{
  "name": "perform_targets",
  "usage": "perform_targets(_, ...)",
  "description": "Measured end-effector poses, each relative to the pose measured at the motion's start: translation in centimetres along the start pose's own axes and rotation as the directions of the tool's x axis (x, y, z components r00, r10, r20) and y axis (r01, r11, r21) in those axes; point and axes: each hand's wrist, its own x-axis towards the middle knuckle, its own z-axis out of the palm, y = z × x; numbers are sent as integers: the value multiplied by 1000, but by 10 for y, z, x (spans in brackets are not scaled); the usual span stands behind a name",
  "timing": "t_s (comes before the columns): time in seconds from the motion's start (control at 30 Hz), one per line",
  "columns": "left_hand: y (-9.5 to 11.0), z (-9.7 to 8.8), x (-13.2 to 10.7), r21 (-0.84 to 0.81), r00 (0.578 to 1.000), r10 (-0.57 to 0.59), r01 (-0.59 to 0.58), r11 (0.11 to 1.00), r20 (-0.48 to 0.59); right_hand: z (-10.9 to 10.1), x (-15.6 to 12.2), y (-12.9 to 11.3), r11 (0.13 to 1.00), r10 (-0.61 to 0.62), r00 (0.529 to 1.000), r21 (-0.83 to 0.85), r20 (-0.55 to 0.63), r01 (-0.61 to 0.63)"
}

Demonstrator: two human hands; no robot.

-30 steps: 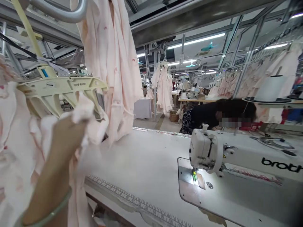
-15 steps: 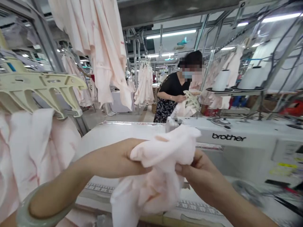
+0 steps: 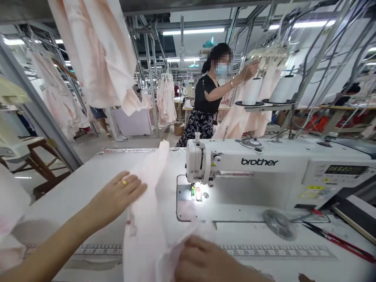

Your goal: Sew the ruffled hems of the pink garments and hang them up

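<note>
A pale pink garment piece (image 3: 147,219) hangs in a long strip over the table in front of me, its narrow end pointing away. My left hand (image 3: 127,188), with a gold ring, has its fingers closed on the strip's left edge. Lower down, my right hand (image 3: 202,258) is curled round the near right part of the cloth, a little blurred. Just right of the cloth stands a white sewing machine (image 3: 258,160), its lamp lighting the presser foot (image 3: 193,190) and the needle plate.
Thread snips with red handles (image 3: 346,244) and a clear round disc (image 3: 279,224) lie at the right. A measuring tape strip (image 3: 276,252) runs along the table's front. Pink garments (image 3: 94,55) hang upper left. Beyond the machine, a masked person (image 3: 208,94) reaches toward a hanger.
The bunched cloth has been spread into a long strip and lowered. My hands have moved apart, the right one down toward me. The co-worker has straightened and raised an arm to a hanger.
</note>
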Motion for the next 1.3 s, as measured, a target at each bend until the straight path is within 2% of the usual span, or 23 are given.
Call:
perform_targets(0.07, 1, 27, -23, -243, 967, -36, 99, 965, 253, 4, -5, 2, 993, -64, 995, 100, 76, 56)
perform_targets(0.1, 1, 36, -30, -310, 944, -69, 175, 934, 323, -1, -7, 5, 988, -49, 993, 148, 110, 33)
perform_targets(0.17, 2, 44, -32, -409, 911, -127, 296, 863, 392, -20, -6, 15, 975, 47, 980, 203, 196, -88)
perform_targets(0.23, 6, 44, -13, -484, 905, -176, 361, 797, 386, -38, -4, 31, 944, 117, 958, 272, 261, -189)
perform_targets(0.3, 13, 47, 20, -541, 911, -238, 393, 744, 336, -46, -1, 51, 916, 114, 952, 342, 284, -212)
perform_targets(0.37, 22, 61, 57, -577, 917, -279, 397, 714, 287, -42, 0, 73, 909, 78, 957, 374, 280, -184)
perform_targets(0.43, 30, 84, 88, -587, 918, -297, 396, 706, 262, -31, -2, 93, 916, 72, 963, 365, 261, -167)
perform_targets(0.5, 36, 108, 105, -596, 921, -300, 389, 703, 246, -21, -7, 108, 921, 109, 970, 344, 216, -180)
perform_targets(0.57, 42, 123, 107, -605, 927, -296, 375, 703, 231, -15, -14, 117, 915, 172, 970, 337, 174, -223)
perform_targets(0.67, 53, 120, 91, -630, 946, -239, 323, 706, 217, -11, -23, 119, 900, 254, 959, 331, 127, -282)
perform_targets(0.8, 75, 93, 63, -671, 977, -53, 179, 720, 204, -12, -28, 112, 909, 272, 962, 321, 28, -267)
perform_targets(0.87, 83, 84, 57, -678, 981, 10, 126, 724, 192, -13, -27, 108, 916, 269, 962, 298, 37, -268)
perform_targets(1.03, 87, 82, 62, -695, 982, 54, 91, 713, 183, -15, -26, 103, 941, 232, 942, 191, 242, -281)
perform_targets(1.1, 85, 83, 67, -709, 980, 81, 73, 701, 182, -16, -26, 103, 953, 205, 935, 157, 290, -258)
perform_targets(1.2, 82, 83, 77, -727, 980, 114, 44, 685, 166, -16, -27, 103, 970, 177, 933, 105, 312, -219)
perform_targets(1.3, 80, 85, 86, -740, 982, 128, 18, 672, 140, -17, -28, 106, 966, 233, 928, 37, 291, -255)
